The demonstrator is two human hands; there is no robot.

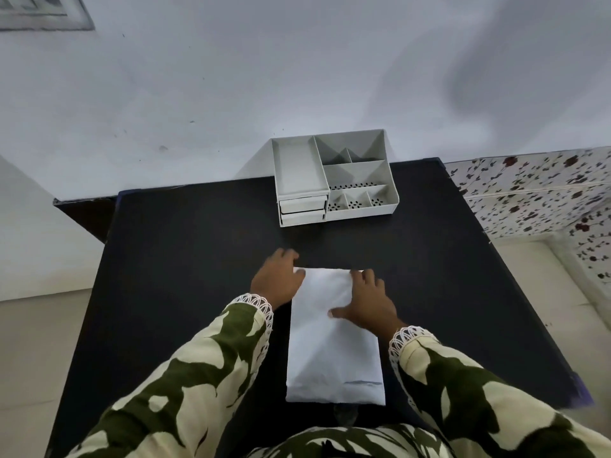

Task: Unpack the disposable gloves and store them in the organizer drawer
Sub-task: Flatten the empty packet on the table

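A white flat packet (334,352) lies lengthwise on the black table (185,259) in front of me. My left hand (276,280) rests at the packet's far left corner, fingers curled onto its edge. On the far right part of the packet my right hand (365,304) lies flat, fingers spread, thumb on the paper. No gloves are visible. A white desk organizer (334,176) stands at the table's far edge, with two small shut drawers (302,211) at its front left and open compartments above and to the right.
A pale wall rises directly behind the table. A floral-patterned surface (535,193) lies to the right, beyond the table edge. Light floor shows on both sides. Bare black tabletop lies between the packet and the organizer.
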